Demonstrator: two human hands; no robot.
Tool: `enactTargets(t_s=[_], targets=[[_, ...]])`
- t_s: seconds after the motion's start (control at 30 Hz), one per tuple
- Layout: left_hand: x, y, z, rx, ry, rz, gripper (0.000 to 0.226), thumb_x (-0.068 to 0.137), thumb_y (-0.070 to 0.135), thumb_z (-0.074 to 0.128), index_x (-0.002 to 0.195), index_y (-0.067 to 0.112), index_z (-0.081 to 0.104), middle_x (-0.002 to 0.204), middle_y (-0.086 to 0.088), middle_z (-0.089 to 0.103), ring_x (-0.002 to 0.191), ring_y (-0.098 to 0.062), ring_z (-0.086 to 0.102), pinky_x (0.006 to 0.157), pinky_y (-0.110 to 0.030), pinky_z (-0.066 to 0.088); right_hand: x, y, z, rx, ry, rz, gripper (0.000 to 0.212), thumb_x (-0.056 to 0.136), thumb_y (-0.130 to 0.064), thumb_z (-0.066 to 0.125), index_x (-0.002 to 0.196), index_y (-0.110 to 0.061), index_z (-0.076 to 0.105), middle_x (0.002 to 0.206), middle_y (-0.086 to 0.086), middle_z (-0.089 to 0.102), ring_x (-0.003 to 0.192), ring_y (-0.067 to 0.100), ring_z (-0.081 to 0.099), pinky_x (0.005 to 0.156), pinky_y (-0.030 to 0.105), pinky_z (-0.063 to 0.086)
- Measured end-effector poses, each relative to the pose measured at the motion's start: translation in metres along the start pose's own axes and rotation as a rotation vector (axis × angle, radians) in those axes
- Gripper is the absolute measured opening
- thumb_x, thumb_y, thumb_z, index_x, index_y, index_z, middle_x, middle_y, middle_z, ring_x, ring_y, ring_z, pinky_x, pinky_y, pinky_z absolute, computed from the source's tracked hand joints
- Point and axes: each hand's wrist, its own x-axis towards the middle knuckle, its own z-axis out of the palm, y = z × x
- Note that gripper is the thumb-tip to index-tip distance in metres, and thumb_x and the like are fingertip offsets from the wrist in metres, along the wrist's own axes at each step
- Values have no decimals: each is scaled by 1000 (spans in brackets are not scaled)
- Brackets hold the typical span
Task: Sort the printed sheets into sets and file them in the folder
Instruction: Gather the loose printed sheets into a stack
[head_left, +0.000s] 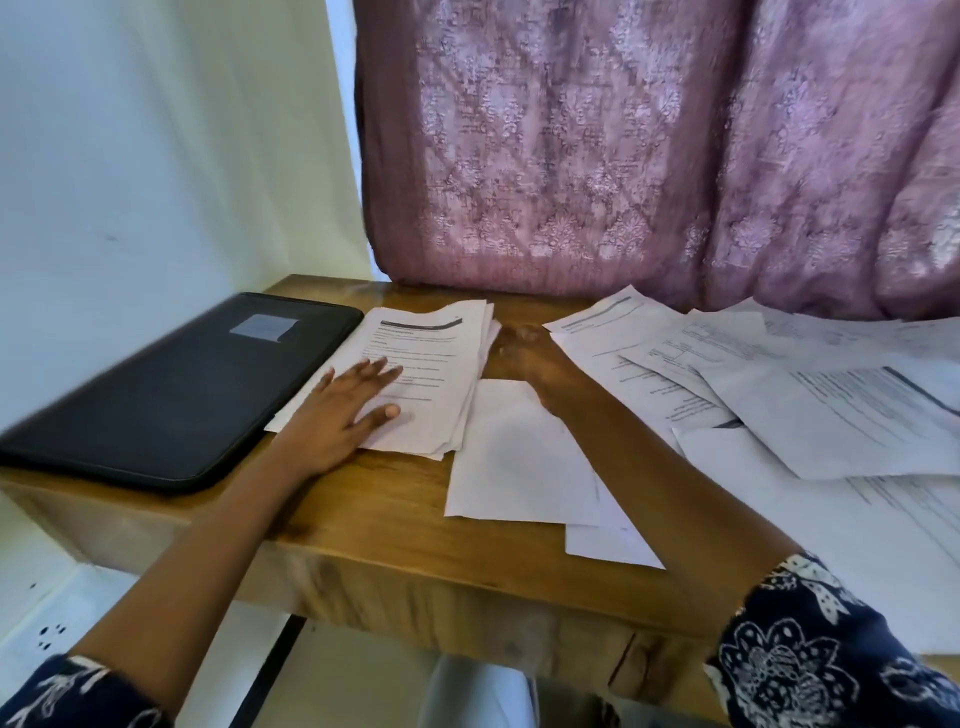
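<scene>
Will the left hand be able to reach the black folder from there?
Probably yes. The left hand rests flat on the stack of sheets, and the black folder lies closed right beside that stack with nothing between them.

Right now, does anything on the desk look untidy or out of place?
The stack under the left hand has uneven edges, and the loose sheets on the right lie fanned across each other.
</scene>
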Motion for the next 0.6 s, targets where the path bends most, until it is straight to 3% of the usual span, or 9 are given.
enactTargets(t_s=[0.07,0.13,0.23,0.3,0.43,0.5,0.6], targets=[[11,41,7,-138,80,20,62,89,71,25,145,44,25,157,15,19,143,-2,13,116,-27,2,-19,6,-24,-194,4,-87,59,88,-24,54,143,-11,39,144,9,45,132,28,44,111,39,34],[23,85,16,-99,39,145,52,94,61,38,143,46,28,155,18,20,140,1,12,117,-30,6,-40,21,-51,-547,39,-128,55,98,-23,47,149,-12,29,152,9,33,139,26,33,113,32,22],[43,132,44,209,-151,405,66,89,65,22,149,38,26,160,9,8,147,-9,1,112,-30,-12,-70,48,-100,-985,90,-128,45,101,-29,42,143,-15,39,151,7,37,138,25,35,112,34,22],[51,147,58,272,-277,333,69,90,65,17,152,36,15,162,5,0,149,-14,-3,112,-29,-11,-85,63,-131,-1143,122,-74,44,100,-35,42,141,-21,43,149,3,41,136,23,37,114,38,26],[51,180,75,202,-371,177,64,97,59,21,154,32,7,163,-1,1,149,-20,2,119,-36,7,-106,96,-182,-1266,-2,93,68,95,-58,37,151,-25,18,160,1,13,147,20,12,115,50,11],[46,197,78,249,-341,118,66,96,62,19,154,32,10,162,-2,5,149,-23,9,118,-40,16,-111,110,-199,-1232,-99,132,70,95,-58,32,153,-28,7,161,0,0,148,17,0,116,50,4],[32,230,78,339,-295,72,69,93,67,18,152,32,21,158,-6,23,143,-30,23,109,-43,30,-111,117,-228,-1207,-148,104,65,98,-52,32,153,-28,4,161,-2,-3,148,15,-4,116,48,0]])
